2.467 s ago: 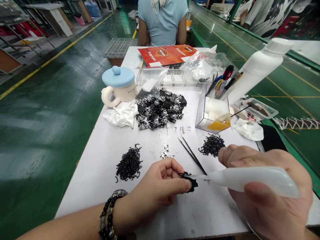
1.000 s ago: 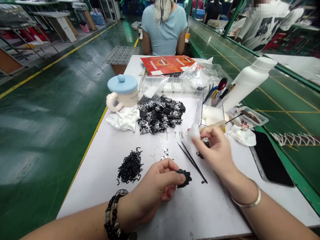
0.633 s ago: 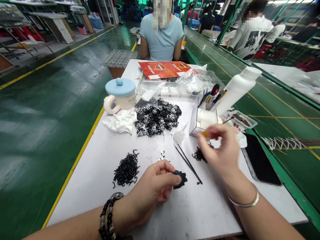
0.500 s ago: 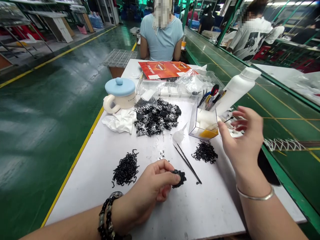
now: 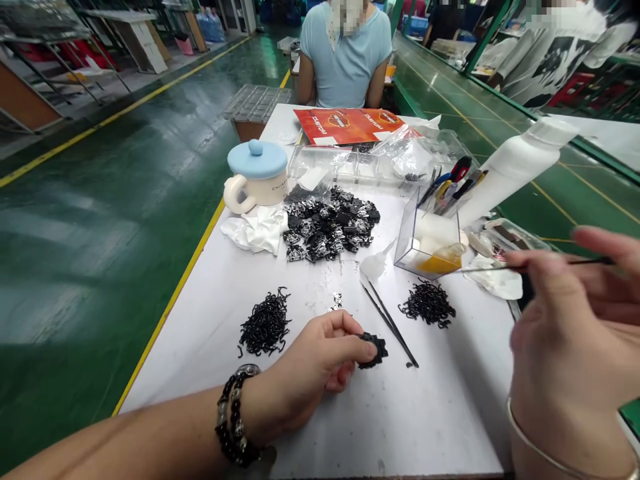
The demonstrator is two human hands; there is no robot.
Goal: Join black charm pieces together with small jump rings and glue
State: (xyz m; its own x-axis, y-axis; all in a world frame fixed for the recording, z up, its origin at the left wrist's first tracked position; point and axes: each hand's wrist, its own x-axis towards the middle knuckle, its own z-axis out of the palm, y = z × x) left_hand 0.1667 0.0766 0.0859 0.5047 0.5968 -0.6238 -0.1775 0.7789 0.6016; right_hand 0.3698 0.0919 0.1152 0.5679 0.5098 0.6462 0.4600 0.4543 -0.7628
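Observation:
My left hand (image 5: pixel 313 360) pinches a small black part (image 5: pixel 379 349) with a jagged edge between thumb and fingers, low over the white table (image 5: pixel 440 413). At the right, my right hand (image 5: pixel 575 327) is raised and slightly blurred. Its fingers hold a thin dark rod (image 5: pixel 595 261), its narrow tip pointing left. Black tweezers (image 5: pixel 393 327) lie just beyond the black part. Small black S-shaped pieces form one pile (image 5: pixel 264 323) left of my left hand and another pile (image 5: pixel 429 303) right of the tweezers. A few tiny silver pieces (image 5: pixel 337 302) lie beyond my left hand.
A heap of black-and-silver parts (image 5: pixel 330 227) lies mid-table. Around it stand a lidded mug (image 5: pixel 260 180), crumpled tissue (image 5: pixel 255 230), a clear tool box (image 5: pixel 427 240) and a tilted white bottle (image 5: pixel 515 167). Behind are plastic bags (image 5: pixel 405 157) and an orange sheet (image 5: pixel 345 127). Someone sits ahead.
My right hand has come back toward me and to the right from beside the clear box, bringing the thin rod with it. My left hand still pinches the black part. The view has shifted slightly.

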